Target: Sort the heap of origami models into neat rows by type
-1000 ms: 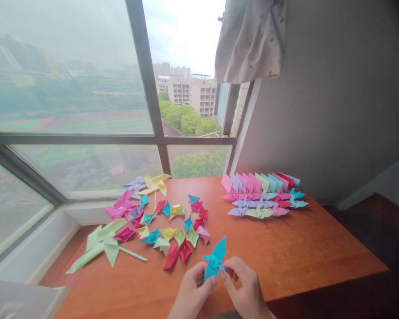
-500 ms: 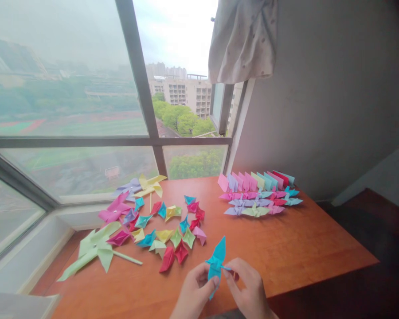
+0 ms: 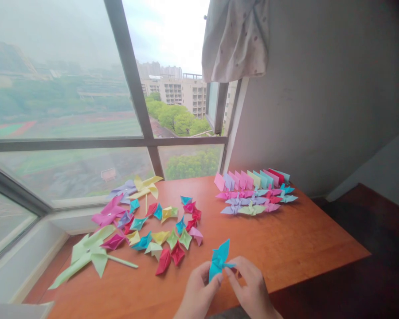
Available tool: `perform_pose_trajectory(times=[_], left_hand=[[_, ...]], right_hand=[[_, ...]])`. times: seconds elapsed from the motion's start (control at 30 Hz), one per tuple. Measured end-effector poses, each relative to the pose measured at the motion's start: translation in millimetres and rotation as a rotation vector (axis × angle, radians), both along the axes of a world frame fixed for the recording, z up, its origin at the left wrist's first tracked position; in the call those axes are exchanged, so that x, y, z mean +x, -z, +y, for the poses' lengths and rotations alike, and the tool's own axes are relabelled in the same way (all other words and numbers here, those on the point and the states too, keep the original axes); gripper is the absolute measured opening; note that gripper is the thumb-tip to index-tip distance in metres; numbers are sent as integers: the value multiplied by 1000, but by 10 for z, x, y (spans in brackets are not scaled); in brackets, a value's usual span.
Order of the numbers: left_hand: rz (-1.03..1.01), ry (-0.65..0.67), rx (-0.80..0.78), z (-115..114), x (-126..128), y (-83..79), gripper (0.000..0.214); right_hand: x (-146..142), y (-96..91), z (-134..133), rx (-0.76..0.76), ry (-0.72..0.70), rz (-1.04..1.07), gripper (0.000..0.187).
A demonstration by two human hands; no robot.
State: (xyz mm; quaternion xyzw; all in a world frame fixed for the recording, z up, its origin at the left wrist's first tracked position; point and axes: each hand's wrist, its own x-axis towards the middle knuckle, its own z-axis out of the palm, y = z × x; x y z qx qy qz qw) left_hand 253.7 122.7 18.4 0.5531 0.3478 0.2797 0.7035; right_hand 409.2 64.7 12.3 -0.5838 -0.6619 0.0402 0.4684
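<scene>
A blue folded paper figure point(image 3: 218, 262) is held just above the near edge of the wooden table point(image 3: 286, 248). My left hand point(image 3: 197, 294) pinches its lower body from the left. My right hand point(image 3: 252, 292) pinches a thin blue point that sticks out to the right. Both hands are closed on the paper.
A loose cluster of several small coloured paper pieces point(image 3: 166, 230) lies left of centre. Paper pinwheels lie at the left, green point(image 3: 86, 254), pink point(image 3: 108, 212) and yellow point(image 3: 146, 186). Rows of folded paper cranes point(image 3: 256, 192) sit at the back right. Window and wall stand behind.
The view has drifted so everything sits further left. The blue figure has tilted and now sits lower and more compact between my fingers, which still pinch it.
</scene>
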Motion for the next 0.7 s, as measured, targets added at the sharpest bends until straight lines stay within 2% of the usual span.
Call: perform_pose_trajectory(times=[0.17, 0.27, 0.4, 0.5, 0.6, 0.7], left_hand=[[161, 28, 152, 13, 68, 41, 29], [275, 45, 286, 21, 54, -10, 19], [340, 51, 491, 57, -67, -81, 17], [360, 23, 593, 96, -176, -38, 19], [375, 11, 640, 118, -228, 41, 21], [399, 26, 675, 123, -221, 76, 21]], right_hand=[[126, 89, -30, -46, 59, -52, 13], [383, 141, -35, -76, 180, -104, 17], [1096, 195, -29, -134, 517, -238, 26], [1741, 211, -23, -273, 794, -342, 28], [2263, 222, 10, -430, 911, -377, 27], [2582, 257, 90, -535, 940, -364, 28]])
